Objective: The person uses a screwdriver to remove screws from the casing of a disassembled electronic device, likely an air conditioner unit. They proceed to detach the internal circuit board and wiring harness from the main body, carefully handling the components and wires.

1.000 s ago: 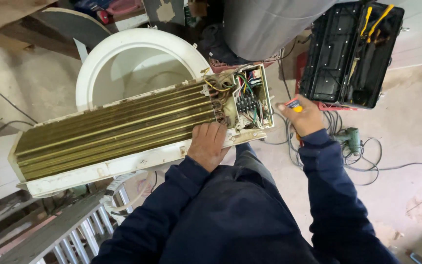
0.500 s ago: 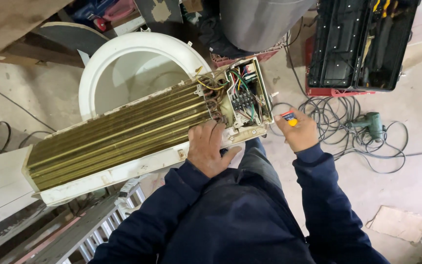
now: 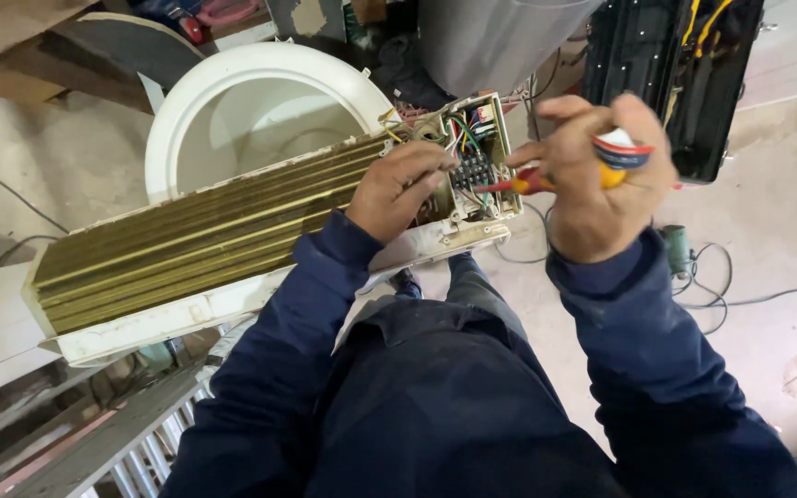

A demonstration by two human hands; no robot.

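Gripping screwdriver (image 3: 546,180) at terminal block (image 3: 474,171), right hand (image 3: 601,180).

coil fins (image 3: 196,235): were brassy gold
screwdriver (image 3: 565,175): was red and yellow
tub (image 3: 260,111): was white
sleeves (image 3: 657,350): were navy

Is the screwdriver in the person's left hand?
No, the right hand grips the screwdriver, while the left hand rests on the air-conditioner unit.
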